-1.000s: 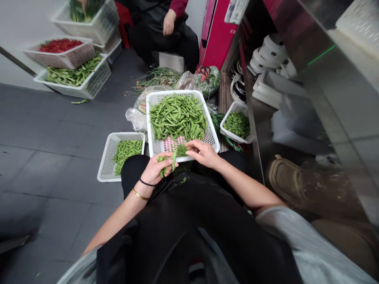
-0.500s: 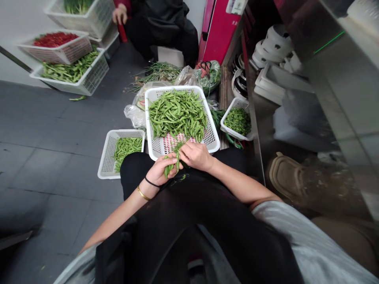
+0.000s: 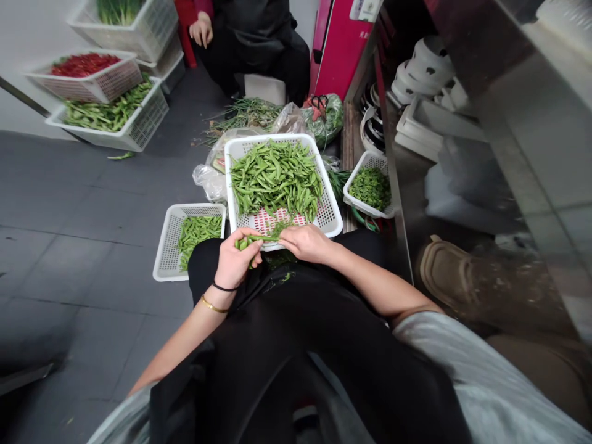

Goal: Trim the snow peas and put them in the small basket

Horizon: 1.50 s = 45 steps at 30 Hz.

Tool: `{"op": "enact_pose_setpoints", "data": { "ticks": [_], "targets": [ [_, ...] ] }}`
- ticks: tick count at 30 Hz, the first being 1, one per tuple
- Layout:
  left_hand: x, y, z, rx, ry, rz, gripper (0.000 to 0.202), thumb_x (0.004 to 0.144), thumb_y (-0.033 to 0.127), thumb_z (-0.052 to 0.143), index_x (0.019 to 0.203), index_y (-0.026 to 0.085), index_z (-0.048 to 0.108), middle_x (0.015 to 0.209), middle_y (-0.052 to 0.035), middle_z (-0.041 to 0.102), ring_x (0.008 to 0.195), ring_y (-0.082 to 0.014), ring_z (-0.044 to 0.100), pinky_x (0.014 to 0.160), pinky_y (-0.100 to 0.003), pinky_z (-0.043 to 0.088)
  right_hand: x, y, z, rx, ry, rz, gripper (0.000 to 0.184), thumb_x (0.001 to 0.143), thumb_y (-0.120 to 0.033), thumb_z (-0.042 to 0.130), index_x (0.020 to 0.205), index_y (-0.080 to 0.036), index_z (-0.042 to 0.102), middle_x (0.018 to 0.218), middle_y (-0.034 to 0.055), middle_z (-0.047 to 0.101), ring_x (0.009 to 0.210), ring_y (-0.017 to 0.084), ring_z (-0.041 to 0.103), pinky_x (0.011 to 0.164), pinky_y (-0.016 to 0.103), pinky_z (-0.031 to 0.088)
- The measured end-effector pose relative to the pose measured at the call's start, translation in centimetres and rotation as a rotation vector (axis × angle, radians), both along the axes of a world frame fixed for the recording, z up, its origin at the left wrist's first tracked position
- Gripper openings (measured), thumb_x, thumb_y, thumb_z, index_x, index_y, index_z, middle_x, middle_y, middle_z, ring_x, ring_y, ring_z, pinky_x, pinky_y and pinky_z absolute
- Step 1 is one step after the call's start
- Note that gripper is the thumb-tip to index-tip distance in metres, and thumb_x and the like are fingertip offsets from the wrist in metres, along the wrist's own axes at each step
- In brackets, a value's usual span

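Note:
My left hand [image 3: 237, 256] is closed around several green pea pods [image 3: 242, 244]. One pod [image 3: 266, 238] stretches sideways from it to my right hand [image 3: 306, 242], whose fingertips pinch the pod's other end. Both hands are at the near rim of a large white perforated basket [image 3: 332, 209], above my lap. A heap of pea pods [image 3: 277, 176] fills the basket's far and middle part, and small green trimmings [image 3: 280, 228] lie at its near end. Green scraps [image 3: 287, 276] also rest on my black apron [image 3: 296, 333].
A smaller white basket [image 3: 161, 259] with pods stands at left; another [image 3: 365, 212] with leafy greens stands at right. Stacked vegetable baskets [image 3: 148, 117] are at the upper left. A seated person [image 3: 259, 43] is opposite, behind scallions [image 3: 247, 114] and plastic bags. A metal shelf [image 3: 402, 240] borders the right.
My left hand has moved left and turned over, its fingers now curled around the pods. One pod now spans the gap between both hands. The person opposite has shifted a hand slightly.

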<state>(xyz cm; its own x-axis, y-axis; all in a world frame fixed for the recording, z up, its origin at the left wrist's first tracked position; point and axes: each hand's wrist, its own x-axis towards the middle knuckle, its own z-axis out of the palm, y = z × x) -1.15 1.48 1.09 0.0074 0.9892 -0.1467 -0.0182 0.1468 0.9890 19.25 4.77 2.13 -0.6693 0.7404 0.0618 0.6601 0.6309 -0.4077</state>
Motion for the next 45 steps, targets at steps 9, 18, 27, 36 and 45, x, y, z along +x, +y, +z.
{"op": "enact_pose_setpoints", "data": {
  "ticks": [9, 18, 27, 36, 45],
  "targets": [
    [-0.3, 0.2, 2.2, 0.279, 0.41, -0.569, 0.01, 0.071, 0.026, 0.071, 0.065, 0.019, 0.067, 0.057, -0.0014, 0.061, 0.053, -0.012, 0.053, 0.053, -0.023, 0.043, -1.0, -0.2, -0.1, 0.172, 0.178, 0.257, 0.027, 0.086, -0.025, 0.045, 0.063, -0.018, 0.057, 0.061, -0.0004, 0.051, 0.055, 0.01, 0.041, 0.054, 0.025, 0.027],
    [-2.2, 3.3, -0.1, -0.145, -0.42, 0.22, 0.019, 0.066, 0.026, 0.075, 0.071, 0.015, 0.06, 0.059, -0.0009, 0.061, 0.041, -0.0059, 0.044, 0.032, -0.014, 0.031, 0.3, 0.4, -2.0, 0.158, 0.238, -0.1, 0.033, 0.093, -0.024, 0.036, 0.07, -0.016, 0.058, 0.066, 0.0036, 0.055, 0.062, 0.012, 0.048, 0.06, 0.024, 0.036],
    [-3.2, 3.8, -1.4, -0.34, -0.763, -0.073, 0.027, 0.06, 0.013, 0.072, 0.086, 0.016, 0.064, 0.06, -0.0001, 0.059, 0.047, -0.0085, 0.05, 0.035, -0.015, 0.037, 3.1, 10.1, -4.2, -0.11, -0.615, -0.35, 0.026, 0.091, -0.017, 0.044, 0.102, -0.008, 0.066, 0.093, 0.0167, 0.07, 0.088, 0.022, 0.065, 0.072, 0.027, 0.043],
    [-1.0, 2.8, -1.6, -0.442, -0.581, -0.206, 0.021, 0.067, 0.026, 0.077, 0.074, 0.011, 0.063, 0.045, 0.0054, 0.044, 0.033, -0.0034, 0.036, 0.03, -0.013, 0.025, 4.6, 11.1, -4.2, -0.028, -0.647, -0.371, 0.021, 0.087, -0.015, 0.047, 0.094, -0.006, 0.066, 0.093, 0.0192, 0.069, 0.084, 0.025, 0.065, 0.068, 0.028, 0.046],
    [3.2, 2.4, -2.6, -0.487, -0.439, -0.102, 0.04, 0.058, 0.037, 0.082, 0.075, 0.009, 0.06, 0.057, -0.0014, 0.059, 0.036, -0.0036, 0.041, 0.031, -0.015, 0.028, 0.5, -0.8, -0.9, 0.403, -0.094, 0.075, 0.032, 0.098, -0.023, 0.034, 0.08, -0.014, 0.059, 0.069, 0.0054, 0.058, 0.065, 0.014, 0.055, 0.061, 0.025, 0.041]
  ]
}}
